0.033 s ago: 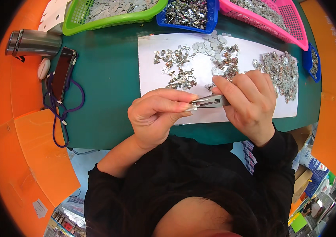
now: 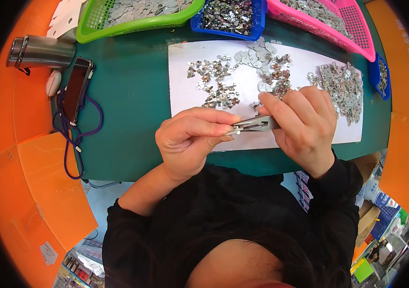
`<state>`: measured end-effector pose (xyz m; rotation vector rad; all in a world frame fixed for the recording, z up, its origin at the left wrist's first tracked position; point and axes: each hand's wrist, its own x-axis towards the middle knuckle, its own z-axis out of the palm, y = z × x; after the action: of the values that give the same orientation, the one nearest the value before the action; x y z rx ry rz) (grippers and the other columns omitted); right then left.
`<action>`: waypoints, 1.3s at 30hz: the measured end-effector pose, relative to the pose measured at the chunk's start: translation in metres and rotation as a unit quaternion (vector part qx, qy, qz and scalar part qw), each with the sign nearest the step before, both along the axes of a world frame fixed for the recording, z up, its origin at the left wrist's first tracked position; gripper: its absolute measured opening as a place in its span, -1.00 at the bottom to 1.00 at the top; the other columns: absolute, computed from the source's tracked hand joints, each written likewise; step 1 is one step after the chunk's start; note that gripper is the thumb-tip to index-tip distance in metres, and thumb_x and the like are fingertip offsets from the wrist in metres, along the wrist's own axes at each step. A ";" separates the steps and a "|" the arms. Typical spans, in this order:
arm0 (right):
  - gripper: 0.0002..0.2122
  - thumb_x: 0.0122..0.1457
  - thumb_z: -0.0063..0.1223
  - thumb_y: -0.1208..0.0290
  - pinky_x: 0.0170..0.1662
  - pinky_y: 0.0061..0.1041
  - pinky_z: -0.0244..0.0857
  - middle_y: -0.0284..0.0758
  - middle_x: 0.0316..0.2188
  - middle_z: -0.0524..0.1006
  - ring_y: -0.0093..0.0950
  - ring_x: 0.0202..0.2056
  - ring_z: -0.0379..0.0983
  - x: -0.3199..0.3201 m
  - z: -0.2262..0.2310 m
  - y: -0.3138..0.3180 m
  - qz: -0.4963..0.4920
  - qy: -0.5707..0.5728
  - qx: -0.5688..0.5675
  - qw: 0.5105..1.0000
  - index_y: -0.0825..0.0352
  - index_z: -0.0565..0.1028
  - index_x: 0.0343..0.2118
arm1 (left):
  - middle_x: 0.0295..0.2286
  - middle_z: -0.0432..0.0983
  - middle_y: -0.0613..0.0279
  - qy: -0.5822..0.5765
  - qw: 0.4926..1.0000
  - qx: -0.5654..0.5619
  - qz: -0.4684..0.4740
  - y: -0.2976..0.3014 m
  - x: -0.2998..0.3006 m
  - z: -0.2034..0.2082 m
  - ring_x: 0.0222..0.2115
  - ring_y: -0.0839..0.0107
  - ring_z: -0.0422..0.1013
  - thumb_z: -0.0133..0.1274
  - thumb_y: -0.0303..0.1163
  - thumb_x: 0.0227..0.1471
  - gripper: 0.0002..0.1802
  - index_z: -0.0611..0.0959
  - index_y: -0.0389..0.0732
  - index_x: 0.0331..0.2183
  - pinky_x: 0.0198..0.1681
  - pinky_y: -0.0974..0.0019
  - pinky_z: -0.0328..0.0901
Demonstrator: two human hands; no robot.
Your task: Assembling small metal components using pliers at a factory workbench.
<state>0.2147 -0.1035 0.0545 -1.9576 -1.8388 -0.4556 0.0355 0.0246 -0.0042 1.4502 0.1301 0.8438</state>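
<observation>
My right hand (image 2: 305, 126) is wrapped round a pair of metal pliers (image 2: 260, 123), whose jaws point left. Between thumb and fingers, my left hand (image 2: 187, 137) pinches a small metal piece (image 2: 236, 131) right at the plier tips. Fingertips hide most of that piece, so its shape is unclear. Both hands are above the near edge of a white sheet (image 2: 180, 91). On the sheet lie a heap of small shiny metal fittings (image 2: 219, 93), flat grey metal plates (image 2: 251, 58), darker small fittings (image 2: 281, 79) and a larger pile of metal parts (image 2: 342, 89).
Along the far edge stand a green basket (image 2: 139, 28), a blue tray (image 2: 228, 34) and a pink basket (image 2: 319, 36), all holding metal parts. A smaller blue tray (image 2: 375, 74) is at right. At left lie a steel flask (image 2: 46, 52) and a phone (image 2: 76, 89) with a purple cord (image 2: 99, 110).
</observation>
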 end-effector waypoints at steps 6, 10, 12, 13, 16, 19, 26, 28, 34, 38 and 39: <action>-0.75 -0.14 0.34 0.52 -0.47 -0.42 0.15 -0.46 -0.58 0.35 -0.45 -0.53 0.30 -0.001 -0.002 -0.001 0.003 0.009 -0.017 1.000 0.20 0.63 -0.32 | -0.31 0.64 -0.08 -0.039 0.999 -0.015 0.007 0.002 0.006 0.001 -0.32 0.31 0.59 0.21 -0.76 -0.06 -0.84 0.65 -0.33 -0.39 -0.28 0.39 0.49; -0.77 -0.13 0.32 0.52 -0.46 -0.42 0.16 -0.45 -0.59 0.36 -0.44 -0.52 0.31 -0.002 -0.005 -0.001 -0.005 0.026 -0.019 0.999 0.21 0.63 -0.33 | -0.31 0.62 -0.03 -0.014 0.999 -0.025 0.015 -0.001 0.007 0.005 -0.30 0.33 0.58 0.19 -0.75 -0.02 -0.85 0.63 -0.36 -0.35 -0.26 0.39 0.49; -0.81 -0.10 0.28 0.56 -0.47 -0.40 0.17 -0.41 -0.61 0.34 -0.41 -0.52 0.30 -0.003 -0.005 -0.001 -0.022 0.049 -0.056 0.997 0.22 0.61 -0.36 | -0.31 0.61 -0.01 0.000 0.999 -0.032 0.028 -0.004 0.009 0.005 -0.30 0.35 0.58 0.18 -0.75 0.00 -0.85 0.62 -0.37 -0.33 -0.24 0.39 0.49; -0.81 -0.10 0.28 0.56 -0.47 -0.40 0.17 -0.41 -0.61 0.34 -0.41 -0.52 0.30 -0.002 -0.004 -0.001 -0.022 0.050 -0.056 0.997 0.22 0.61 -0.36 | -0.31 0.61 0.01 0.000 0.998 -0.054 0.030 -0.005 0.010 0.004 -0.30 0.36 0.57 0.16 -0.73 0.03 -0.86 0.60 -0.38 -0.30 -0.22 0.38 0.48; -0.85 -0.07 0.24 0.59 -0.46 -0.42 0.18 -0.33 -0.62 0.35 -0.38 -0.53 0.33 0.002 0.000 0.000 -0.001 0.148 -0.061 0.987 0.25 0.59 -0.39 | -0.31 0.60 0.04 -0.005 0.990 -0.133 0.035 -0.006 0.013 0.007 -0.31 0.38 0.56 0.12 -0.69 0.09 -0.87 0.57 -0.38 -0.27 -0.19 0.36 0.48; -0.93 0.15 0.14 0.46 -0.44 -0.48 0.24 -0.32 -0.58 0.45 -0.46 -0.51 0.41 0.007 0.010 -0.004 0.024 0.389 -0.162 0.906 0.32 0.57 -0.40 | -0.32 0.60 0.06 -0.002 0.979 -0.204 0.024 -0.003 0.013 0.013 -0.31 0.38 0.56 0.10 -0.65 0.13 -0.89 0.54 -0.36 -0.26 -0.19 0.35 0.47; -0.38 0.40 -0.37 -0.06 -0.36 -0.63 0.33 -0.34 -0.54 0.56 -0.58 -0.50 0.50 0.019 0.017 0.002 0.103 0.713 -0.452 0.525 0.41 0.59 -0.43 | -0.31 0.59 0.07 0.024 0.976 -0.216 -0.023 -0.005 0.011 0.021 -0.29 0.40 0.54 0.09 -0.64 0.15 -0.89 0.51 -0.36 -0.25 -0.16 0.34 0.46; -0.38 0.40 -0.36 -0.07 -0.37 -0.63 0.33 -0.33 -0.54 0.56 -0.57 -0.49 0.50 0.020 0.014 0.002 0.106 0.723 -0.450 0.514 0.42 0.58 -0.44 | -0.30 0.59 0.07 0.006 0.974 -0.226 -0.021 -0.006 0.012 0.020 -0.27 0.40 0.54 0.08 -0.65 0.15 -0.89 0.51 -0.36 -0.25 -0.16 0.34 0.46; -0.38 0.39 -0.34 -0.09 -0.40 -0.61 0.34 -0.31 -0.54 0.56 -0.56 -0.49 0.51 0.020 0.010 0.001 0.107 0.732 -0.447 0.503 0.42 0.57 -0.45 | -0.27 0.57 0.07 -0.005 0.982 -0.188 -0.017 -0.005 0.011 0.018 -0.25 0.43 0.52 0.07 -0.67 0.14 -0.88 0.52 -0.36 -0.25 -0.15 0.37 0.44; -0.38 0.39 -0.33 -0.09 -0.41 -0.63 0.32 -0.32 -0.54 0.55 -0.56 -0.50 0.50 0.021 0.009 0.002 0.117 0.729 -0.444 0.507 0.42 0.56 -0.45 | -0.31 0.59 0.09 0.030 0.986 -0.162 0.013 -0.007 0.010 0.021 -0.29 0.45 0.53 0.09 -0.69 0.12 -0.78 0.49 -0.36 -0.17 -0.16 0.41 0.43; -0.38 0.39 -0.33 -0.09 -0.41 -0.63 0.32 -0.32 -0.54 0.55 -0.56 -0.50 0.50 0.021 0.009 0.002 0.117 0.729 -0.444 0.507 0.42 0.56 -0.45 | -0.31 0.59 0.09 0.030 0.986 -0.163 0.014 -0.006 0.011 0.022 -0.29 0.45 0.53 0.09 -0.69 0.12 -0.78 0.49 -0.36 -0.17 -0.16 0.41 0.43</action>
<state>0.2355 -0.1014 0.0634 -1.3073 -0.9027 1.9901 0.0464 0.0185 0.0174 1.1680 0.3187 0.7619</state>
